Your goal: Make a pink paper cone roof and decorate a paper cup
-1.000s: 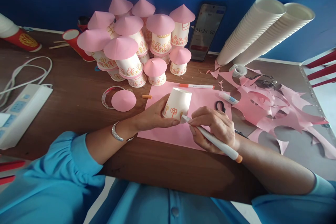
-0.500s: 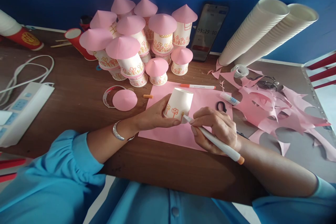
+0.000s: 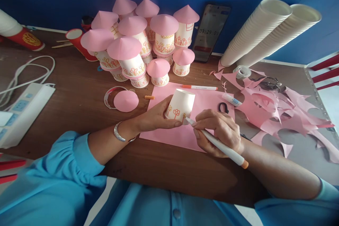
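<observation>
My left hand (image 3: 161,114) is closed around a white paper cup (image 3: 182,101), held upside down and slightly tilted over a pink paper sheet (image 3: 164,137). Orange and yellow flowers are drawn near the cup's rim. In my right hand (image 3: 219,130) is a white marker pen (image 3: 225,150) with an orange end, its tip touching the cup beside a yellow flower. Another marker (image 3: 200,87) lies on the far part of the sheet. An orange pen cap (image 3: 149,97) rests left of the sheet, near a pink paper cone (image 3: 126,101) and a tape roll (image 3: 108,98).
Several cup houses with pink cone roofs (image 3: 124,48) stand behind my hands. A phone (image 3: 211,31) leans on the blue wall, left of two stacks of paper cups (image 3: 256,30). Pink scraps (image 3: 267,107), a glue stick (image 3: 232,99) and scissors (image 3: 223,107) lie right; a power strip (image 3: 23,113) lies left.
The marker's rear end has shifted slightly right and down as my right hand moves a little, its tip staying at the cup. My left hand and the cup hold their place.
</observation>
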`<action>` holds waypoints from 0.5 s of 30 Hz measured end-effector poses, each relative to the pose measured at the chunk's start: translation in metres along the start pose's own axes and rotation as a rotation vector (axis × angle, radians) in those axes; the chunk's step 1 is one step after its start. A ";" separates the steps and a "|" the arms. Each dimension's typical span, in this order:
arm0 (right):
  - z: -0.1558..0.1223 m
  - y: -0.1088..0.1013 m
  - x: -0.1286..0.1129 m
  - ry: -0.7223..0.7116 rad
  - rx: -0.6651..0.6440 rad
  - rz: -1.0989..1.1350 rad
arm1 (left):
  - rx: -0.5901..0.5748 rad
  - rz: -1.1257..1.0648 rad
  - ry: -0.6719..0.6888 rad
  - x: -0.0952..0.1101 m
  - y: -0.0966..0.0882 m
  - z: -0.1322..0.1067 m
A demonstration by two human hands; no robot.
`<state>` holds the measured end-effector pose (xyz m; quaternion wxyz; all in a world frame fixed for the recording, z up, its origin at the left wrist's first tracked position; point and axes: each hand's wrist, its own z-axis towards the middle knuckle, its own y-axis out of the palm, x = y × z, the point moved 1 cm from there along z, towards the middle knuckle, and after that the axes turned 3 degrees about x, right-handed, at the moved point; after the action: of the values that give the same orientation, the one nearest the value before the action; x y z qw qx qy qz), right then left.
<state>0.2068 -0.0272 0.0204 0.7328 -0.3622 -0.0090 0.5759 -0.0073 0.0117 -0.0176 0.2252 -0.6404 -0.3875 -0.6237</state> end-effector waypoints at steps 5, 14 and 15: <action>0.001 0.000 0.000 0.000 -0.003 0.003 | 0.006 0.017 -0.015 0.001 0.000 -0.001; 0.003 0.001 0.000 -0.016 -0.007 0.011 | 0.006 0.021 0.004 0.001 0.000 0.000; 0.003 0.001 0.000 -0.017 -0.005 0.008 | 0.004 0.024 0.007 0.001 0.000 0.000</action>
<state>0.2050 -0.0257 0.0223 0.7294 -0.3592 -0.0152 0.5820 -0.0075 0.0117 -0.0165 0.2355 -0.6423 -0.3801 -0.6225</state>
